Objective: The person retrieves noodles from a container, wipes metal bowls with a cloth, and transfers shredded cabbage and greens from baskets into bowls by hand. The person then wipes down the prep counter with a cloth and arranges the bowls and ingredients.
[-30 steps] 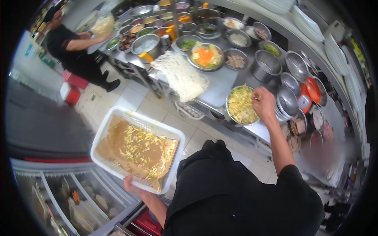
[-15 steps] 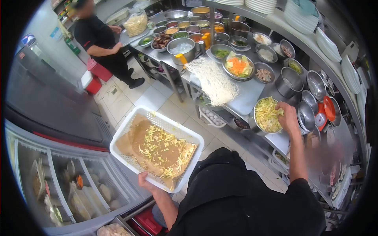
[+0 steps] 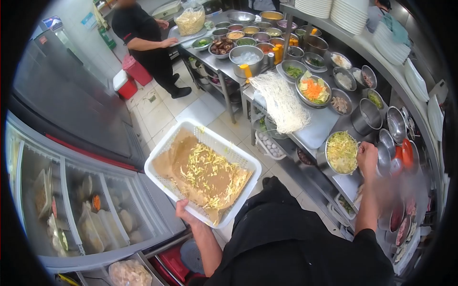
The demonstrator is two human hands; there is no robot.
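- Head view: L hand (image 3: 189, 215) was closed on the near rim of the white plastic basket (image 3: 161, 144), 1-handed; fingers under it hidden. Basket hung in midair, apart from the prep counter (image 3: 347, 182).
- R hand (image 3: 367, 158) was at the right rim of the steel pot (image 3: 321, 158), fingers curled in; couldn't tell if any shreds were pinched or if it touched the rim.
- Pot sat on the counter edge, full of shredded cabbage (image 3: 341, 152); white noodles (image 3: 279, 105) lay nearby. Basket had scattered shreds (image 3: 210, 164) on brown paper (image 3: 175, 159).
- Handling (est.): basket prob. light & semi-stiff, may flex/tip w/ a 1-side grip; best hold = opp. rims, or palm under base. Paper soft, prob. damp, could slide. Shreds light, limp, a bit slippery, easily dropped; pinch in small bunches. Pot prob. heavier, rigid, smooth; take by both sides under the rim.
- Diff vs. 0.5 s earlier: R hand had shifted from over the cabbage out to the rim, fingers more tucked. L-hand grip on basket unchanged. Cam had swung, so counter items sat further R & lower in view.
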